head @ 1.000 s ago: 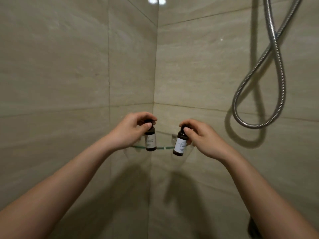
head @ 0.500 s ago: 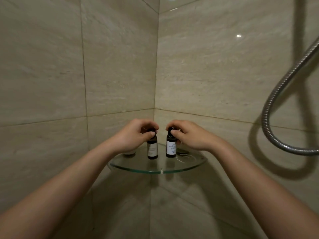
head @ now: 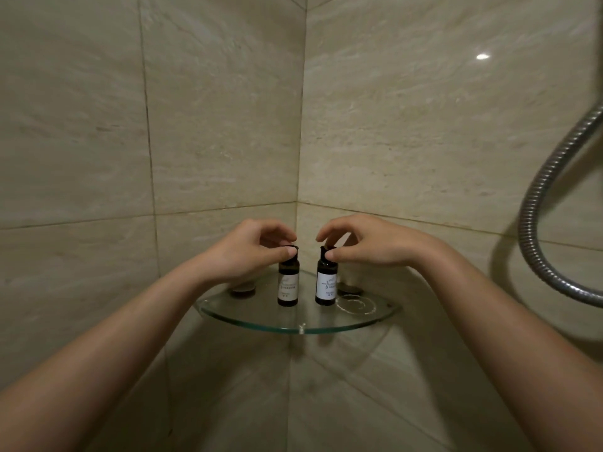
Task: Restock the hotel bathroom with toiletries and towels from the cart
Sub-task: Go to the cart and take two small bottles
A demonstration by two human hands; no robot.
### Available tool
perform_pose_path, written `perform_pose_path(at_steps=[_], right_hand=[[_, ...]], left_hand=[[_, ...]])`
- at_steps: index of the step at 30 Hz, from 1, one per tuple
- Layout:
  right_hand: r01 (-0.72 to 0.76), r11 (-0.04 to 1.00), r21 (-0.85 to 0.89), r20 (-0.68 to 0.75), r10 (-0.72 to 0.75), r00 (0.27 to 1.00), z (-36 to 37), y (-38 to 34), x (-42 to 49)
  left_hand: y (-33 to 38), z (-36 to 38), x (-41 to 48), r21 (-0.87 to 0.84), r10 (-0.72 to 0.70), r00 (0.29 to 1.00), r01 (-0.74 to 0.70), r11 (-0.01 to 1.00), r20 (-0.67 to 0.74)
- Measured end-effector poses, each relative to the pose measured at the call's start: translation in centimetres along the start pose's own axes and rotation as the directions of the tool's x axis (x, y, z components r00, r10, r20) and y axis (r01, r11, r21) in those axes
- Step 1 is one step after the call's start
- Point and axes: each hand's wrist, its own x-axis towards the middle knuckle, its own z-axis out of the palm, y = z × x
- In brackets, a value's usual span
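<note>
The left bottle and right bottle have landed on the shelf. My left hand and right hand each pinch a cap. Next, I release gently.

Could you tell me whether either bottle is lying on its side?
No, the left bottle and the right bottle both stand upright on the glass shelf.

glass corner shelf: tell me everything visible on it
The glass shelf is clear with a greenish edge, quarter-round, level, fixed into the corner between two tiled walls. A dark round fitting sits near each wall. Upright on it, apart: the left bottle, cap pinched by the left hand, and the right bottle, pinched by the right hand.
</note>
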Motion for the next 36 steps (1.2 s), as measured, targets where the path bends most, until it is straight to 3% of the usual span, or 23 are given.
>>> perform_pose_path(at_steps=[6,20,36], right_hand=[[0.041,0.999,-0.011,-0.03,-0.041,0.999,0.4,0.2,0.3],[0.065,0.998,0.008,-0.115,-0.064,0.991,1.5,-1.1,0.7],[0.024,1.0,-0.009,-0.099,-0.025,0.995,1.8,-1.4,0.3]], left_hand=[[0.2,-0.7,0.6,0.127,0.039,0.992,-0.055,0.99,0.124],[0.0,-0.4,0.6,0.132,0.075,0.993,-0.087,0.987,0.09],[-0.4,0.2,0.4,0.11,0.08,0.995,-0.085,0.99,0.053]])
